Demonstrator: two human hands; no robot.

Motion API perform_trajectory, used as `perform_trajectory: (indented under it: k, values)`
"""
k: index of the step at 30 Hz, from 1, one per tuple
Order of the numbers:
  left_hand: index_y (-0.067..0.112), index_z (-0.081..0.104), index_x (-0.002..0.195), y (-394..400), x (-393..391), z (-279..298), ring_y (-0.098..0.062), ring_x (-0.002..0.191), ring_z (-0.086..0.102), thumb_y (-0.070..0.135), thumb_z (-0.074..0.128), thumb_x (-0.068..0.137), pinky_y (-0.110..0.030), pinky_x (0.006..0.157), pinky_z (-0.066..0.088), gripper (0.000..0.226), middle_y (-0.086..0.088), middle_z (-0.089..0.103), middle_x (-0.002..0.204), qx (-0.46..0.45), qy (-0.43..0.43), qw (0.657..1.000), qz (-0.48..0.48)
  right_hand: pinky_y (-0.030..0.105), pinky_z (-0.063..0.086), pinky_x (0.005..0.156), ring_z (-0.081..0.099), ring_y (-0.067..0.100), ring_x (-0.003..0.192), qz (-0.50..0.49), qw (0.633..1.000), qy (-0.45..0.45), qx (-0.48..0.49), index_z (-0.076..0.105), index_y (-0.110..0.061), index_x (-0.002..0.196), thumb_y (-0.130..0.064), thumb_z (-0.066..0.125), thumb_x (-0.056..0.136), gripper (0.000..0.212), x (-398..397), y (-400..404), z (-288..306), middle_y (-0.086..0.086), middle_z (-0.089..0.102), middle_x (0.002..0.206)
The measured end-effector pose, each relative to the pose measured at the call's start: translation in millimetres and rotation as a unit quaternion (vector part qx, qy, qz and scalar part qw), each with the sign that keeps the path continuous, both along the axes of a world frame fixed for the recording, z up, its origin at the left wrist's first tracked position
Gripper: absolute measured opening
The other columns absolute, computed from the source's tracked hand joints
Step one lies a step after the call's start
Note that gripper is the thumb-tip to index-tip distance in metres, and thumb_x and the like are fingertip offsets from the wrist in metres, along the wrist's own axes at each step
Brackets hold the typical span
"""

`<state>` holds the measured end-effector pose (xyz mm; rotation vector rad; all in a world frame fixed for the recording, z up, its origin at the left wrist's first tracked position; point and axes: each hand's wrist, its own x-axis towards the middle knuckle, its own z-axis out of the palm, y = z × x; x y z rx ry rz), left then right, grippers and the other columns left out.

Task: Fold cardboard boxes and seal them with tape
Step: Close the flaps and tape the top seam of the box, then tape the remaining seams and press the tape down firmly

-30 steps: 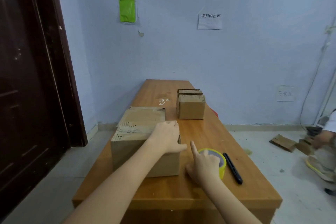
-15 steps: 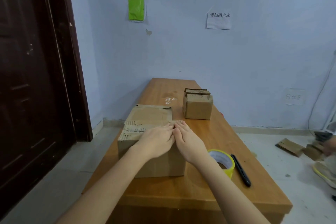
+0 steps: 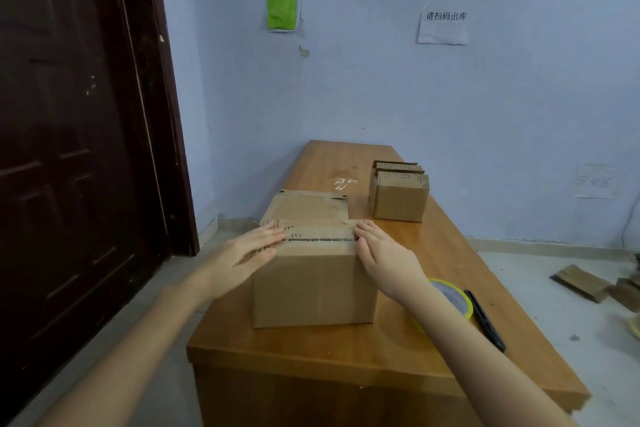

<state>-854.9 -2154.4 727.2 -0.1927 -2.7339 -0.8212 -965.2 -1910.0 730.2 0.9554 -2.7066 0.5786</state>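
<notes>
Head view, box in hand: a large cardboard box (image 3: 313,284) is seen standing on the near part of the desk (image 3: 381,350), its top flaps folded down, with a dark seam across the top between the two hands.
Head view, left hand: the left hand (image 3: 247,251) is laid flat with straight fingers on the left top edge of the box; nothing is gripped.
Head view, right hand: the right hand (image 3: 382,253) is likewise held flat, fingers straight, pressed against the right top corner of the box; nothing is grasped.
Head view, tape: a yellow tape roll (image 3: 450,298) is seen lying on the desk just right of the box, partly hidden behind the right forearm; it is touched by neither hand.
Head view, other tool: a dark pen-like tool (image 3: 485,321), possibly a cutter, is seen beside the roll.
Head view, other boxes: a smaller box (image 3: 398,196) is placed further back on the desk, well apart from the large one; whether it is taped cannot be told. Flattened cardboard pieces (image 3: 581,282) are seen on the floor at the right.
Progress, done: the large box is judged to be folded into shape, its flaps being pressed shut.
Progress, left: whether tape already lies over the seam cannot be told; sealing is judged still to be done, and the flat pieces on the floor appear unfolded.
</notes>
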Motion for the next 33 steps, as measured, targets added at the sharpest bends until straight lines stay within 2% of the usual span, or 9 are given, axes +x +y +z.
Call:
perform_trajectory:
  k: [4,7,9,13,17,19,23,27,33]
  values:
    - [0.052,0.037,0.133,-12.0,5.9,-15.7,0.019,0.134,0.013,0.073,0.043,0.077,-0.031,0.115,0.015,0.06,0.037,0.022,0.144,0.046,0.023,0.999,0.001,0.032,0.044,0.097,0.045,0.015,0.13,-0.041,0.999,0.003,0.015,0.044,-0.03,0.14,-0.036,0.022,0.103,0.043,-11.4,8.6,1.9,-0.004,0.036,0.151]
    - [0.051,0.035,0.136,-3.5,7.3,-17.4,0.018,0.135,0.012,0.078,0.038,0.078,-0.028,0.113,0.017,0.064,0.036,0.02,0.145,0.001,0.053,0.999,0.007,0.034,0.051,0.08,0.061,0.019,0.101,-0.068,0.998,0.011,-0.001,0.048,-0.027,0.136,-0.034,0.025,0.103,0.041,-14.3,14.4,0.5,0.0,0.065,0.118]
    - [0.046,0.035,0.138,2.2,7.6,-16.1,0.021,0.133,0.012,0.083,0.032,0.075,-0.025,0.113,0.017,0.073,0.034,0.022,0.144,-0.029,0.074,0.997,0.018,0.033,0.05,0.066,0.063,0.02,0.082,-0.086,0.996,0.033,0.002,0.052,-0.025,0.13,-0.034,0.027,0.103,0.038,-10.9,16.9,1.1,0.0,0.069,0.094]
    - [0.042,0.037,0.136,12.8,7.3,-8.1,0.009,0.135,0.018,0.092,0.024,0.066,-0.026,0.113,0.016,0.087,0.027,0.03,0.141,-0.078,0.092,0.992,0.03,0.031,0.046,0.055,0.059,0.019,0.068,-0.141,0.986,0.087,-0.01,0.056,-0.017,0.094,-0.039,0.026,0.103,0.039,-5.7,22.3,2.8,-0.001,0.063,0.076]
    - [0.028,0.057,0.128,40.9,6.7,-2.6,0.002,0.124,0.032,0.087,0.029,0.068,-0.025,0.103,0.027,0.089,0.017,0.051,0.132,-0.119,0.138,0.983,0.033,0.031,0.045,0.056,0.056,0.018,0.067,-0.177,0.977,0.104,-0.05,0.051,-0.017,0.085,-0.035,0.025,0.103,0.036,-1.2,28.0,2.7,-0.001,0.055,0.075]
    - [0.022,0.069,0.112,58.8,4.7,-5.8,-0.008,0.11,0.05,0.084,0.031,0.074,-0.029,0.091,0.04,0.082,0.009,0.066,0.112,-0.157,0.194,0.968,0.038,0.031,0.046,0.059,0.056,0.019,0.072,-0.179,0.976,0.104,-0.069,0.055,-0.015,0.093,-0.032,0.028,0.102,0.033,-1.4,30.0,4.6,0.0,0.056,0.083]
    - [0.021,0.073,0.096,98.3,-1.2,-1.9,-0.009,0.084,0.044,0.083,0.035,0.072,-0.023,0.077,0.032,0.076,0.011,0.056,0.084,-0.201,0.249,0.944,0.076,0.029,0.04,0.06,0.055,0.018,0.078,-0.187,0.973,0.09,-0.098,0.056,-0.015,0.1,-0.028,0.042,0.099,0.019,-2.4,40.0,11.8,-0.001,0.056,0.096]
    - [0.028,0.048,0.136,124.9,-6.9,7.3,-0.01,0.101,0.032,0.081,0.046,0.068,-0.026,0.088,0.031,0.086,0.01,0.042,0.107,-0.231,0.115,0.964,0.058,0.026,0.036,0.058,0.056,0.016,0.074,-0.23,0.958,0.111,-0.129,0.057,-0.023,0.08,-0.031,0.058,0.092,0.015,-0.2,58.9,15.5,-0.008,0.062,0.081]
    - [0.021,0.041,0.14,156.6,-22.1,7.3,-0.021,0.118,0.033,0.061,0.044,0.089,-0.033,0.095,0.029,0.064,-0.002,0.041,0.128,-0.334,0.125,0.93,0.089,0.025,0.039,0.057,0.054,0.015,0.07,-0.234,0.963,0.092,-0.102,0.054,-0.024,0.068,-0.036,0.065,0.087,0.025,2.4,75.4,8.0,-0.009,0.057,0.069]
